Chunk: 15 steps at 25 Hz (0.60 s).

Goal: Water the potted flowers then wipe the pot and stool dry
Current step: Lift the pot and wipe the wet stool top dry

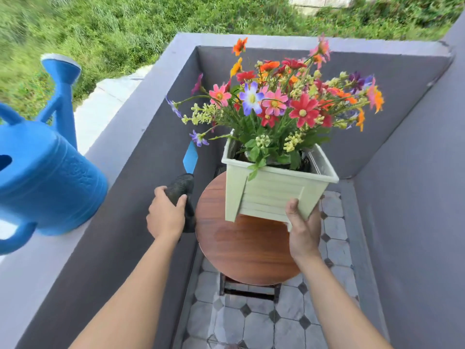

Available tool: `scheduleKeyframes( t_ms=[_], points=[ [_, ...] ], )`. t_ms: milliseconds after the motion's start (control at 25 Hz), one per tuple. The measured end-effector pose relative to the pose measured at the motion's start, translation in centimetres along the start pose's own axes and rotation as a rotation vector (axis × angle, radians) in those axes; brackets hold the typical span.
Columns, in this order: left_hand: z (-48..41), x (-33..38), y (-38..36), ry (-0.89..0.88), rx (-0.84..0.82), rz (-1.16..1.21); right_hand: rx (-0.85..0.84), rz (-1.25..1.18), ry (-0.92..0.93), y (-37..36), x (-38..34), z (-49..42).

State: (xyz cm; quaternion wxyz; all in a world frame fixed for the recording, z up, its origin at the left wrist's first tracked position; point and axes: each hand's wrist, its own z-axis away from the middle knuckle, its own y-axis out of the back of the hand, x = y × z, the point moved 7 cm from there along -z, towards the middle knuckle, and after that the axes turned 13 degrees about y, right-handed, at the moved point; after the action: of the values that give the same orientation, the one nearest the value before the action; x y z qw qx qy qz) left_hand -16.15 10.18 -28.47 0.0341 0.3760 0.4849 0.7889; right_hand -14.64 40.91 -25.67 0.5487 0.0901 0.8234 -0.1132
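A pale green square pot (266, 190) full of colourful flowers (281, 102) is tilted and lifted off the round brown wooden stool (241, 250). My right hand (303, 230) grips the pot's near lower corner. A wet sheen shows on the stool top below the pot. Left of the stool, my left hand (166, 215) is closed around a dark grey cloth (182, 195), which hangs beside the stool's edge. A blue watering can (47, 182) stands on the grey parapet ledge at the left, spout pointing away.
Grey parapet walls (141, 137) enclose this narrow balcony corner on three sides. The floor is grey tile with dark diamonds (251, 321). A blue diamond-shaped tag (190, 158) sits against the left wall. Grass lies beyond the wall.
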Motion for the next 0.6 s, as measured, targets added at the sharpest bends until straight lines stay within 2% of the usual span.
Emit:
scheduleKeyframes(
  t_ms=[80, 200, 320, 480, 600],
  points=[
    [0.2, -0.3, -1.0, 0.027, -0.066, 0.03, -0.01, -0.069, -0.007, -0.2, 0.0, 1.1],
    [1.3, -0.4, -3.0, -0.032, -0.265, 0.082, -0.02, -0.082, -0.004, -0.1, 0.1, 2.1],
    [2.0, -0.7, -3.9, -0.04, -0.389, 0.134, -0.069, -0.12, -0.052, 0.2, 1.1, 2.9],
    [2.8, -0.5, -4.4, -0.066, -0.407, 0.16, -0.124, -0.05, -0.08, 0.8, 0.9, 3.0],
    [3.1, -0.6, -4.3, -0.075, -0.39, 0.164, -0.098, 0.059, -0.026, 1.4, -0.5, 2.5]
  ],
)
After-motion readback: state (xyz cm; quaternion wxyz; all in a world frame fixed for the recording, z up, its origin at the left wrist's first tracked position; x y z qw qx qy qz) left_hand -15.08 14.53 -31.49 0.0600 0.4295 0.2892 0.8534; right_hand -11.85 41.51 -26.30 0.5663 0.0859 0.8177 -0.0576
